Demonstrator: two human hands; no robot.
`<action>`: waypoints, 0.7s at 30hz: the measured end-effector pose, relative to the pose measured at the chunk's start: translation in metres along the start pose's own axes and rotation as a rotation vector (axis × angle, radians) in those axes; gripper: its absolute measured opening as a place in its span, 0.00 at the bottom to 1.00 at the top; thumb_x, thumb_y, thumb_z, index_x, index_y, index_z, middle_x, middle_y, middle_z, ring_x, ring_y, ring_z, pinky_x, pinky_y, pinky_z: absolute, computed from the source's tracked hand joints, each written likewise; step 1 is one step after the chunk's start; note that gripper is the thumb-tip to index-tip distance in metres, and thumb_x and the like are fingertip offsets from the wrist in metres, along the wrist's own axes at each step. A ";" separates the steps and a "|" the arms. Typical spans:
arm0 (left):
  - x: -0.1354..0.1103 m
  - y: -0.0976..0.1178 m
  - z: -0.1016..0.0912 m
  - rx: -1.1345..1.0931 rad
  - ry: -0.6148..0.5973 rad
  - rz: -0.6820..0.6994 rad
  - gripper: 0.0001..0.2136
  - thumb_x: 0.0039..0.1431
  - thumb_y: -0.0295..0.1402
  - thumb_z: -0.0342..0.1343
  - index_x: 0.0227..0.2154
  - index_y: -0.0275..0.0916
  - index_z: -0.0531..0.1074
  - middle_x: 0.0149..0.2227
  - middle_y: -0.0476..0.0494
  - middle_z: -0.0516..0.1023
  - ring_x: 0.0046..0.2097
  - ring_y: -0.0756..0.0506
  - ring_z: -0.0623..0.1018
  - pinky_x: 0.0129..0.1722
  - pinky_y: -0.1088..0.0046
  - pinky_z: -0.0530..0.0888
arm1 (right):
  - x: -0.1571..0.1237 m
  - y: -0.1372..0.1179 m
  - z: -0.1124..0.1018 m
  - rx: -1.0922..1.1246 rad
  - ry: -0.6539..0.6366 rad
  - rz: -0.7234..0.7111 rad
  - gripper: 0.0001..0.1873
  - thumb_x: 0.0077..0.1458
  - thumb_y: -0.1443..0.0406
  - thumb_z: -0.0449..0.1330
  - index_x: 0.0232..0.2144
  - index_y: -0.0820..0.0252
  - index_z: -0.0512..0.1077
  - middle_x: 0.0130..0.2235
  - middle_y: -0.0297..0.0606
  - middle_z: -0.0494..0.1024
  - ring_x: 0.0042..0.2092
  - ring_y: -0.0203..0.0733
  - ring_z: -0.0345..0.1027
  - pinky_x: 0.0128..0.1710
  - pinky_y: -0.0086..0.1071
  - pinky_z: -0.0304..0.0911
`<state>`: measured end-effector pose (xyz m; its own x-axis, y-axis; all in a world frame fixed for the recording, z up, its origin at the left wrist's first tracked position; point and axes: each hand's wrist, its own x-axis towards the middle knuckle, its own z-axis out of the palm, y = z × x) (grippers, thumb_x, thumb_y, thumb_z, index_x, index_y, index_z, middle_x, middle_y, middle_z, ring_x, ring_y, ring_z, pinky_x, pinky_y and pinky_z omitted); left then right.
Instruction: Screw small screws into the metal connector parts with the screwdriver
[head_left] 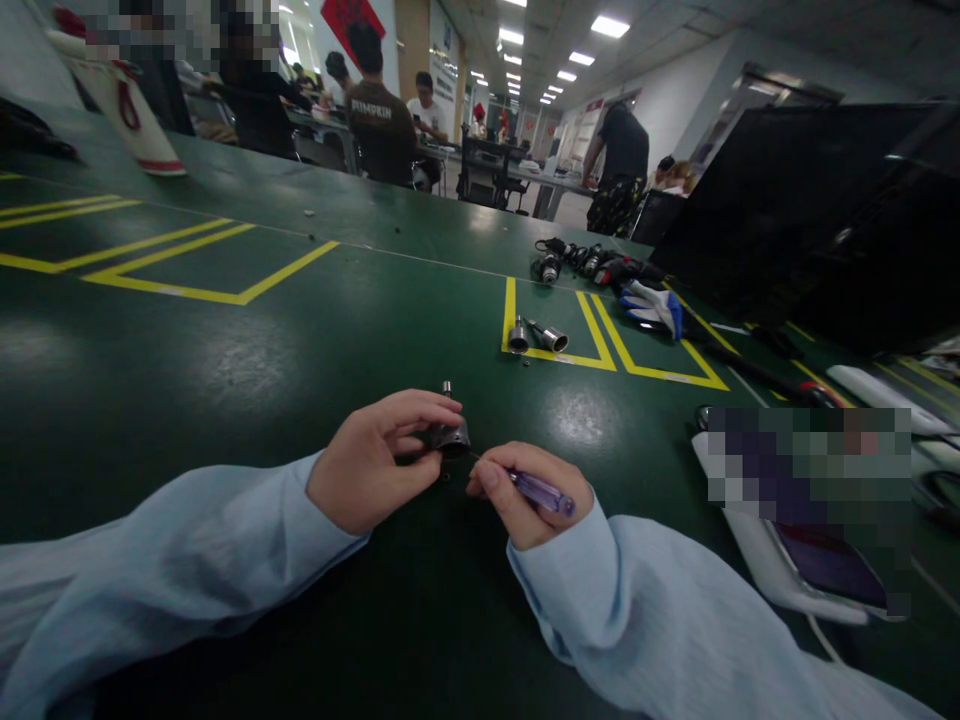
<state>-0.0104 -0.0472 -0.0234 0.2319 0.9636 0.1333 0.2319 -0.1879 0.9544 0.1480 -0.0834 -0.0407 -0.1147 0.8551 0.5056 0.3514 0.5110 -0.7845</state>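
Note:
Between the thumb and fingers of my left hand [386,455] is a dark metal cup-shaped part [452,438], with a thin shaft sticking up out of it. My right hand [525,485] grips a screwdriver [544,494] by its clear purple handle. The screwdriver's thin tip points left at the lower side of the cup-shaped part; whether it touches is too small to tell. A tiny dark piece [446,477] lies on the green table [300,360] just below the part.
Two similar metal cup parts [553,340] lie inside a yellow-taped box ahead. Behind them are dark tools with cables [551,265] and a blue-and-white glove [651,305]. A phone [832,565] rests on a white object at right; a large black screen [810,220] stands beyond. People sit and stand farther back.

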 end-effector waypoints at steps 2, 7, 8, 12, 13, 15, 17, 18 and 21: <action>0.001 -0.001 -0.001 -0.047 -0.002 0.000 0.11 0.38 0.24 0.57 0.29 0.36 0.74 0.41 0.40 0.75 0.43 0.42 0.75 0.36 0.72 0.76 | 0.000 0.000 0.000 0.009 0.005 0.004 0.09 0.50 0.67 0.54 0.21 0.61 0.71 0.22 0.35 0.74 0.24 0.33 0.66 0.27 0.28 0.62; 0.006 -0.002 -0.001 -0.219 -0.021 -0.166 0.14 0.36 0.23 0.59 0.31 0.34 0.73 0.34 0.43 0.79 0.36 0.45 0.78 0.40 0.69 0.75 | -0.002 0.001 0.000 -0.017 0.004 -0.033 0.09 0.51 0.67 0.53 0.22 0.60 0.71 0.22 0.34 0.74 0.24 0.33 0.66 0.28 0.28 0.62; 0.006 -0.002 -0.001 -0.234 -0.021 -0.201 0.14 0.36 0.23 0.59 0.31 0.34 0.72 0.32 0.43 0.79 0.35 0.45 0.78 0.39 0.69 0.75 | -0.002 0.001 0.000 -0.027 0.004 -0.052 0.09 0.51 0.67 0.53 0.22 0.61 0.71 0.22 0.35 0.74 0.25 0.33 0.66 0.28 0.29 0.62; 0.007 -0.001 -0.001 -0.264 -0.018 -0.244 0.14 0.36 0.23 0.60 0.32 0.34 0.72 0.29 0.44 0.80 0.34 0.44 0.79 0.39 0.67 0.75 | -0.003 0.001 -0.002 -0.067 -0.014 -0.106 0.09 0.52 0.67 0.52 0.24 0.61 0.70 0.23 0.36 0.74 0.26 0.35 0.67 0.28 0.30 0.63; 0.007 0.000 -0.001 -0.266 -0.016 -0.241 0.14 0.36 0.23 0.60 0.32 0.34 0.72 0.29 0.44 0.80 0.34 0.44 0.79 0.39 0.67 0.75 | -0.003 0.002 -0.002 -0.078 -0.026 -0.112 0.09 0.52 0.66 0.52 0.24 0.60 0.70 0.24 0.36 0.74 0.26 0.35 0.67 0.28 0.30 0.63; 0.007 0.000 0.000 -0.267 -0.010 -0.234 0.14 0.35 0.22 0.61 0.31 0.34 0.72 0.30 0.44 0.80 0.34 0.44 0.79 0.39 0.67 0.75 | -0.002 0.003 -0.002 -0.106 -0.050 -0.137 0.08 0.52 0.66 0.52 0.25 0.60 0.69 0.24 0.36 0.74 0.27 0.35 0.67 0.29 0.29 0.63; 0.007 0.000 0.000 -0.264 0.005 -0.228 0.14 0.34 0.22 0.61 0.30 0.34 0.71 0.32 0.43 0.79 0.35 0.44 0.79 0.40 0.66 0.75 | -0.002 0.005 -0.001 -0.146 -0.073 -0.201 0.08 0.53 0.67 0.52 0.25 0.60 0.69 0.24 0.36 0.74 0.27 0.34 0.67 0.29 0.29 0.63; 0.008 0.000 0.000 -0.262 0.012 -0.224 0.14 0.33 0.22 0.61 0.29 0.34 0.71 0.34 0.43 0.79 0.36 0.44 0.78 0.41 0.66 0.75 | -0.002 0.006 0.000 -0.167 -0.085 -0.254 0.08 0.53 0.67 0.52 0.25 0.61 0.69 0.25 0.36 0.74 0.27 0.34 0.67 0.30 0.28 0.63; 0.008 -0.001 -0.001 -0.253 0.037 -0.220 0.13 0.33 0.23 0.62 0.28 0.35 0.71 0.37 0.44 0.78 0.37 0.44 0.78 0.43 0.66 0.74 | -0.003 0.008 0.001 -0.283 -0.170 -0.415 0.08 0.54 0.70 0.51 0.29 0.64 0.70 0.28 0.40 0.76 0.30 0.36 0.68 0.31 0.28 0.65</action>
<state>-0.0097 -0.0386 -0.0234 0.1670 0.9828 -0.0783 0.0301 0.0743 0.9968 0.1499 -0.0815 -0.0487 -0.4387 0.5997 0.6693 0.4785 0.7863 -0.3909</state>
